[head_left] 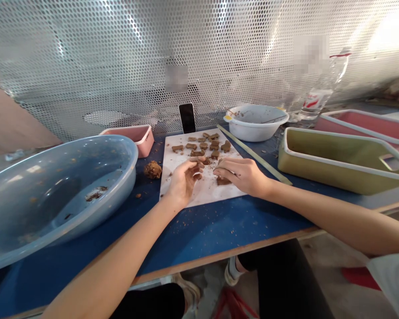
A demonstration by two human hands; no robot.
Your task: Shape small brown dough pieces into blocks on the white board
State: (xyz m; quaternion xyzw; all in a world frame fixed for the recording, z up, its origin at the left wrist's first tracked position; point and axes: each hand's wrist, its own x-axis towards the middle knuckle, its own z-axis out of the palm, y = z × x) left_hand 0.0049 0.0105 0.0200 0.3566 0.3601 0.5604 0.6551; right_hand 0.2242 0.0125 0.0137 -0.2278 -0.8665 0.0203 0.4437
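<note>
My left hand [183, 182] is at the lower left of a white board [173, 165], its fingers curved and apart. Small brown crumbs lie by its fingertips; I see nothing firmly gripped there. Over the board's right side is my right hand [244, 175], fingers together and bent down onto a flat brown clay piece [223, 181], partly hidden under them. Several small bone-shaped and blocky brown clay pieces [191, 146] lie on the board beyond both hands. A rough brown clay lump [152, 169] sits left of the board.
A large blue basin [119, 195] stands left, with a pink box [146, 139] behind it. A phone [187, 118] leans on the perforated metal wall. To the right are a pale strip [259, 159], a white bowl [256, 130], a green bin [329, 175], a pink bin [369, 124] and a bottle [319, 97].
</note>
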